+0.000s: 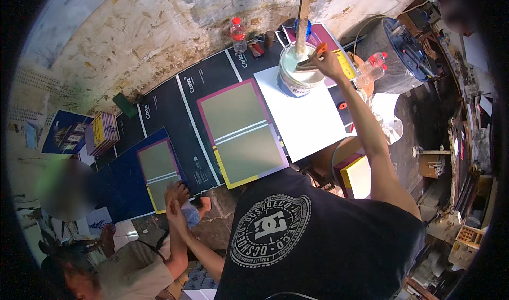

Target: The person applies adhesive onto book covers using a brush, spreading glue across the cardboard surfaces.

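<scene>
While the big grey-green card sheet (245, 132) lies flat left of the white sheet (305, 111), the paint bucket (297, 72) stands on that sheet's far end; right hand (328, 64) fingers pinched on a brush (313, 58) at the rim. Best wipe excess off there. Left hand unseen.

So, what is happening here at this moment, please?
The person's right hand holds a brush at the rim of an open paint can, where a wooden stick stands. The left hand is not visible. The can rests on a white sheet, beside olive-coated boards. Lower left, another person's hands rest by a smaller board.
</scene>
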`<state>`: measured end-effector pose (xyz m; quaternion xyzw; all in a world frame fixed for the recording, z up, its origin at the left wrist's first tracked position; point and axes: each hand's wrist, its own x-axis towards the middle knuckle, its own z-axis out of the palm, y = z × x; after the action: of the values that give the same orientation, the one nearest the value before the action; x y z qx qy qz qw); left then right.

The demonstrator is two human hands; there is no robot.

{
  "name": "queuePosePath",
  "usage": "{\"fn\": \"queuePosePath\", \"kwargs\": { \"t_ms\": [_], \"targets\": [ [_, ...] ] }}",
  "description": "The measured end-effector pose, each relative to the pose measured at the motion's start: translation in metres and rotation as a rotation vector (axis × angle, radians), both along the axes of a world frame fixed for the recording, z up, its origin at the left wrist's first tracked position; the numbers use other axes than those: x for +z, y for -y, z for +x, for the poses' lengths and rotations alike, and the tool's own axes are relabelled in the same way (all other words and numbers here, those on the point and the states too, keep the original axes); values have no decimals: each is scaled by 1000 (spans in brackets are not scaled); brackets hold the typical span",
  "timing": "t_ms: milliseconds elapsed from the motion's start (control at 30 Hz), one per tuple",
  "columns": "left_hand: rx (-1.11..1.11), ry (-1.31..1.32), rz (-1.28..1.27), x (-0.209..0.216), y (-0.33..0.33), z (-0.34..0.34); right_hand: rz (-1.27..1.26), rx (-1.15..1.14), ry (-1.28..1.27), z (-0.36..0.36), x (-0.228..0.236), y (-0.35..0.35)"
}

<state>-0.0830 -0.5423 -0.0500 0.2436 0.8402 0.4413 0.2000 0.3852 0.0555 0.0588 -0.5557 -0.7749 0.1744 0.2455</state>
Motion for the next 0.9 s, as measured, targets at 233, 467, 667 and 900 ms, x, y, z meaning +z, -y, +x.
{"fn": "queuePosePath", "kwargs": {
  "t_ms": [233,467,667,900],
  "targets": [
    [24,15,-30,59,-5,51,-134,117,-65,-10,60,-10],
    [-289,-52,-22,101,-98,68,-361,253,279,-26,46,-47],
    [-642,-254,27,101,-129,92,-256,393,439,-86,92,-35],
    [-958,-387,-57,66,-164,111,-53,354,465,-189,87,101]
  ]
}}
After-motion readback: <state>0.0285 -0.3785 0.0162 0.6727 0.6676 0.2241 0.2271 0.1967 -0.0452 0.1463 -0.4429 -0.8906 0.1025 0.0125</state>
